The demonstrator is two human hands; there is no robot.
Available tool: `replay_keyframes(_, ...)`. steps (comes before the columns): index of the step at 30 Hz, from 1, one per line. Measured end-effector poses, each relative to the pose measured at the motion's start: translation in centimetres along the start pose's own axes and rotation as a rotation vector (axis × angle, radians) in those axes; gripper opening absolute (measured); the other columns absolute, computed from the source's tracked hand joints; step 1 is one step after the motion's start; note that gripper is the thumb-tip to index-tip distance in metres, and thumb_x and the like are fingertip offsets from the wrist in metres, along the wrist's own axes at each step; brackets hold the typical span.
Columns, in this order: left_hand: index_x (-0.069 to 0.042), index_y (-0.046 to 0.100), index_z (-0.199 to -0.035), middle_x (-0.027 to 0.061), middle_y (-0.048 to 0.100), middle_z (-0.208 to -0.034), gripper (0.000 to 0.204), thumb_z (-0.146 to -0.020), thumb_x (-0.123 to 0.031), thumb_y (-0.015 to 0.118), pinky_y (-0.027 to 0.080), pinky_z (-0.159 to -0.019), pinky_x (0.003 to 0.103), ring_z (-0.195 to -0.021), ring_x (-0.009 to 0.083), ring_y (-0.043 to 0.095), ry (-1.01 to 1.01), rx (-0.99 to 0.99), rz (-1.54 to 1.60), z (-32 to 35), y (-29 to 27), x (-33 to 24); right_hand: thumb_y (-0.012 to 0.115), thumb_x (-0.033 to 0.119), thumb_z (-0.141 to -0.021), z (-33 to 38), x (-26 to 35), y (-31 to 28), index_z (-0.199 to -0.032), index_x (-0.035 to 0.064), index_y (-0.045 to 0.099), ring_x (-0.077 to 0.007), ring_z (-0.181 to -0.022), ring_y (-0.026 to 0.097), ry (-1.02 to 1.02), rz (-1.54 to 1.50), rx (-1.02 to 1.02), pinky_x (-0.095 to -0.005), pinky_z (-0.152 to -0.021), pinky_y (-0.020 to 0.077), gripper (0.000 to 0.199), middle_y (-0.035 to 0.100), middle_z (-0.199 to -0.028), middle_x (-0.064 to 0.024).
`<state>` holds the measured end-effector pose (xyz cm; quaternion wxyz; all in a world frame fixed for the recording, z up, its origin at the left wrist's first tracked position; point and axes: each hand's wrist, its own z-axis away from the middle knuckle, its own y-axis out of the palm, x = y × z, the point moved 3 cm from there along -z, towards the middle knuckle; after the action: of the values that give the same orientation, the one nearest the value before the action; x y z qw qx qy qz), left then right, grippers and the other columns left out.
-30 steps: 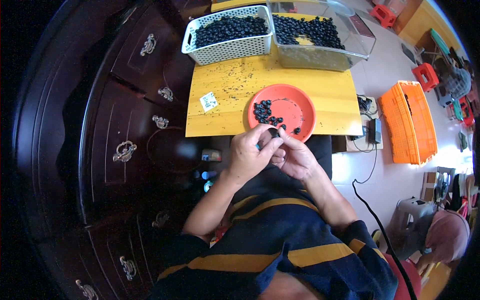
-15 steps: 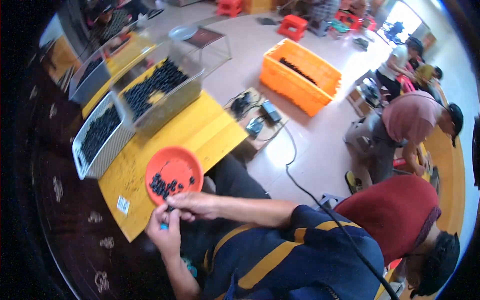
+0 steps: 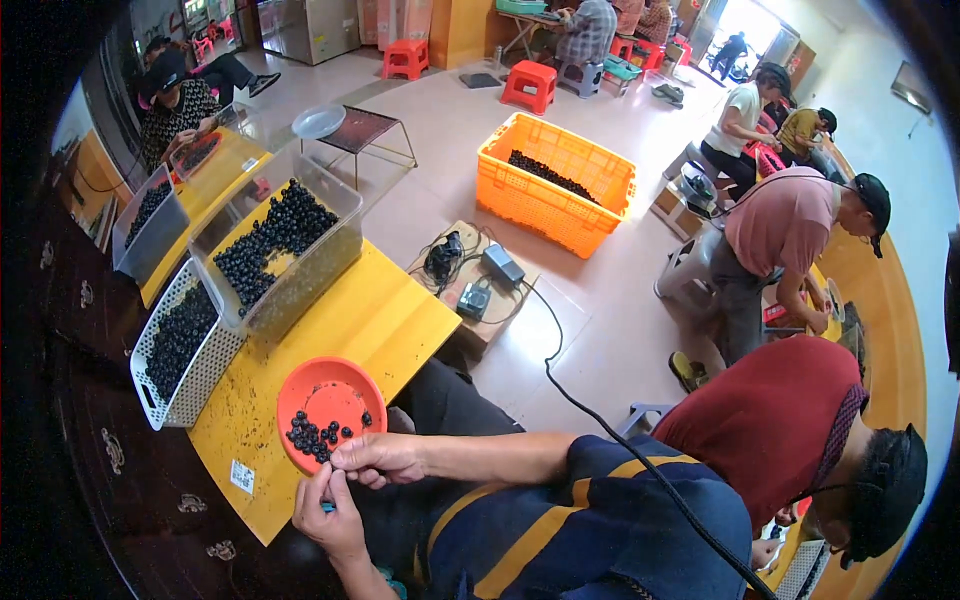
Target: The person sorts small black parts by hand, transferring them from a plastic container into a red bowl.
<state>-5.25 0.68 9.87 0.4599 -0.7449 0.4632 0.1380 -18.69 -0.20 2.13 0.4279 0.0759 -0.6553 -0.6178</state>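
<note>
My left hand (image 3: 325, 515) is curled shut beside the near edge of the yellow table (image 3: 375, 320), with a small blue object showing between its fingers. My right hand (image 3: 380, 460) is just above it, fingertips pinched together and touching the left hand's fingertips; they seem to hold a small dark berry. Both hands are at the rim of an orange-red plate (image 3: 335, 395) with several dark berries (image 3: 312, 436) on its near side.
A white perforated basket (image 3: 150, 395) and a clear bin (image 3: 300, 285), both with dark berries, stand on the table's far side. An orange crate (image 3: 560, 215), adapters (image 3: 480, 290) and a black cable (image 3: 600, 430) are on the floor. A person in red (image 3: 790, 420) sits close on my right.
The view has swung from straight down on the table to the right, across the room. My hands stay together by the plate, fingers still pinched.
</note>
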Motion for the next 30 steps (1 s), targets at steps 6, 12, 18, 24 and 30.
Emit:
replay_keyframes(6,-0.001,0.069,-0.092,0.0074,0.056,-0.069,0.01,-0.085,-0.003,0.075,0.039,-0.051,0.032,-0.056,0.0191,0.05,0.0,-0.012,-0.052,0.4,0.3,-0.1,0.064,0.034,-0.1,-0.1,-0.2,-0.4,-0.094,0.0161,0.06,-0.0019,-0.056,0.036,0.016,-0.053,-0.032,-0.0186,-0.047,0.0262,0.02,0.047,-0.076,0.0083)
replay_keyframes(12,0.0,0.065,-0.087,0.0,0.057,-0.072,0.01,-0.086,-0.001,0.074,0.039,-0.057,0.028,-0.062,0.0102,0.048,-0.142,0.01,0.119,0.3,0.2,0.9,0.067,0.039,-0.098,-0.3,0.4,-0.8,-0.092,0.0161,0.06,-0.0017,-0.055,0.036,-0.037,0.094,-0.035,-0.0188,-0.047,0.0259,0.024,0.047,-0.074,0.0087)
replay_keyframes(18,-0.001,0.064,-0.086,0.0004,0.055,-0.071,0.011,-0.085,-0.002,0.075,0.039,-0.058,0.027,-0.063,0.0109,0.047,-0.123,0.017,0.036,1.2,-0.7,0.7,0.068,0.039,-0.097,-0.4,-0.5,-0.1,-0.091,0.0156,0.06,-0.0024,-0.055,0.036,0.048,0.077,-0.015,-0.0198,-0.048,0.0271,0.025,0.047,-0.073,0.0083)
replay_keyframes(24,-0.004,0.054,-0.083,-0.0046,0.046,-0.071,0.025,-0.082,-0.008,0.079,0.037,-0.057,0.024,-0.065,0.0061,0.042,-0.332,0.155,0.231,0.0,-0.8,1.3,0.068,0.034,-0.097,0.3,1.1,-0.9,-0.095,0.0151,0.061,-0.0045,-0.055,0.035,-0.019,0.152,-0.034,-0.0214,-0.049,0.0268,0.021,0.048,-0.072,0.0063)
replay_keyframes(30,-0.007,0.06,-0.09,0.009,0.067,-0.073,0.04,-0.079,-0.037,0.083,0.051,-0.057,0.037,-0.064,0.0266,0.068,-0.178,0.28,0.032,-2.2,-2.2,0.9,0.061,0.031,-0.102,1.0,1.8,-0.7,-0.112,0.008,0.062,-0.0034,-0.055,0.04,-0.013,0.081,0.032,-0.0182,-0.049,0.0289,0.025,0.059,-0.083,0.002)
